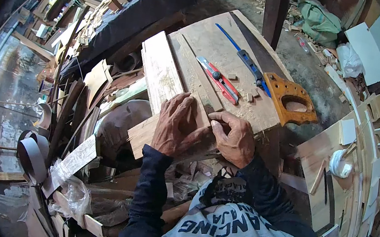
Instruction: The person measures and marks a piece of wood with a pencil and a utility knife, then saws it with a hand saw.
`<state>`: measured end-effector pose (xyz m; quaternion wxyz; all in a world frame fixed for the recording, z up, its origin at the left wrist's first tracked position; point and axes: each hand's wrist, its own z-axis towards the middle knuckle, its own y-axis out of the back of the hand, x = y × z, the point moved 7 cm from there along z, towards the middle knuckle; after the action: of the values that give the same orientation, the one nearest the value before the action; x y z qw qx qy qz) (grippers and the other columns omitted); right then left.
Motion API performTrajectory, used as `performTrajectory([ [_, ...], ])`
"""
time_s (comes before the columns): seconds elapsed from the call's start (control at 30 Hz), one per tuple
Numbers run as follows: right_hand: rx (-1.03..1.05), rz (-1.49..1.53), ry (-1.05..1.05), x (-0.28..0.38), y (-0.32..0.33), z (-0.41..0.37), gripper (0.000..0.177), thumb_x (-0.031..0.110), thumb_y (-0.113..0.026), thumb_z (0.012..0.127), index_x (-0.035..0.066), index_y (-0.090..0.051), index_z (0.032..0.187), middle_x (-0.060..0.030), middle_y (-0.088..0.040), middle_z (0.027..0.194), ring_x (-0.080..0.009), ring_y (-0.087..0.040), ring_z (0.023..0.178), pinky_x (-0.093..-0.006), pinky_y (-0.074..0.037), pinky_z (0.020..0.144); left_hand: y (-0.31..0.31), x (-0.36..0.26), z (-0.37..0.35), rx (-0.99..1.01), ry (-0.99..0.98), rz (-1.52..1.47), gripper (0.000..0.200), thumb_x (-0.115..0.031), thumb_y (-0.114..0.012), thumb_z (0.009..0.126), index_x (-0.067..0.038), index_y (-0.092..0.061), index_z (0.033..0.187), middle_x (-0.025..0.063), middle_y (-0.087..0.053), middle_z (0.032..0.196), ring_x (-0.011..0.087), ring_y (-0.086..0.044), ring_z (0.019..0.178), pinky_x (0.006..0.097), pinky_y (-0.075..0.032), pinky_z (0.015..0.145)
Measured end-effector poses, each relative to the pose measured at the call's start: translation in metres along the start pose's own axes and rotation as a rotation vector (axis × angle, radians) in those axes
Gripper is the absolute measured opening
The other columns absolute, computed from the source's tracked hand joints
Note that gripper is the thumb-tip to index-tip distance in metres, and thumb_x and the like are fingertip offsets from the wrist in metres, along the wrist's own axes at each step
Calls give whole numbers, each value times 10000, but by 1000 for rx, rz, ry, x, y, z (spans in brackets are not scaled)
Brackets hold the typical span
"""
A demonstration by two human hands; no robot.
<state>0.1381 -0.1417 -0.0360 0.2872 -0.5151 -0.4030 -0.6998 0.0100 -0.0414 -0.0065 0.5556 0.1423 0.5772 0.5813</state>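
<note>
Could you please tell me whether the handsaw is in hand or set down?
Set down: the handsaw lies on the worktop, its handle clear of the left hand and right hand.

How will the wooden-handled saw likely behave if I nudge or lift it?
The saw could tip or slide off if nudged outward, since its handle juts past the edge of the worktop. That chunky wooden handle is probably the heavier end. The long, thin-looking blade may flex a little when lifted.
</note>
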Motion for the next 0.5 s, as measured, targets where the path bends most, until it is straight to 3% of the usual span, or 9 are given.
performTrajectory([
  [0.13, 53, 75, -81, -6, 1, 1, 212, 112, -588, 901, -9, -681, 1048, -198, -709, 950, -310, -708, 882, -374, -551, 786, 0, 2, -2, -20, 16, -20, 729, -324, -843, 709, 25, -538, 1272, 211, -511, 1328, 388, -486, 1229, 475, -390, 1049],
  [0.33, 104, 118, -122, -15, 0, 3, 222, 79, -576, 885, -15, -696, 1046, -205, -712, 964, -298, -712, 888, -359, -552, 797, 2, -2, 1, -18, -6, 18, 743, -341, -847, 711, 38, -549, 1276, 226, -536, 1324, 381, -532, 1212, 443, -444, 1016],
  [0.43, 118, 91, -87, -16, -1, 4, 249, 27, -562, 890, -28, -692, 1095, -124, -722, 866, -142, -679, 743, -286, -543, 667, 0, -1, -1, -35, -11, 32, 743, -358, -839, 706, 13, -547, 1279, 202, -526, 1331, 385, -482, 1241, 474, -388, 1053],
  [0.5, 122, 104, -65, -18, -2, 4, 247, 32, -562, 891, -31, -692, 1092, -125, -724, 872, -143, -682, 754, -286, -544, 675, 0, 0, -1, -31, -23, 42, 744, -366, -835, 706, 10, -548, 1280, 199, -524, 1340, 384, -478, 1245, 474, -384, 1057],
])
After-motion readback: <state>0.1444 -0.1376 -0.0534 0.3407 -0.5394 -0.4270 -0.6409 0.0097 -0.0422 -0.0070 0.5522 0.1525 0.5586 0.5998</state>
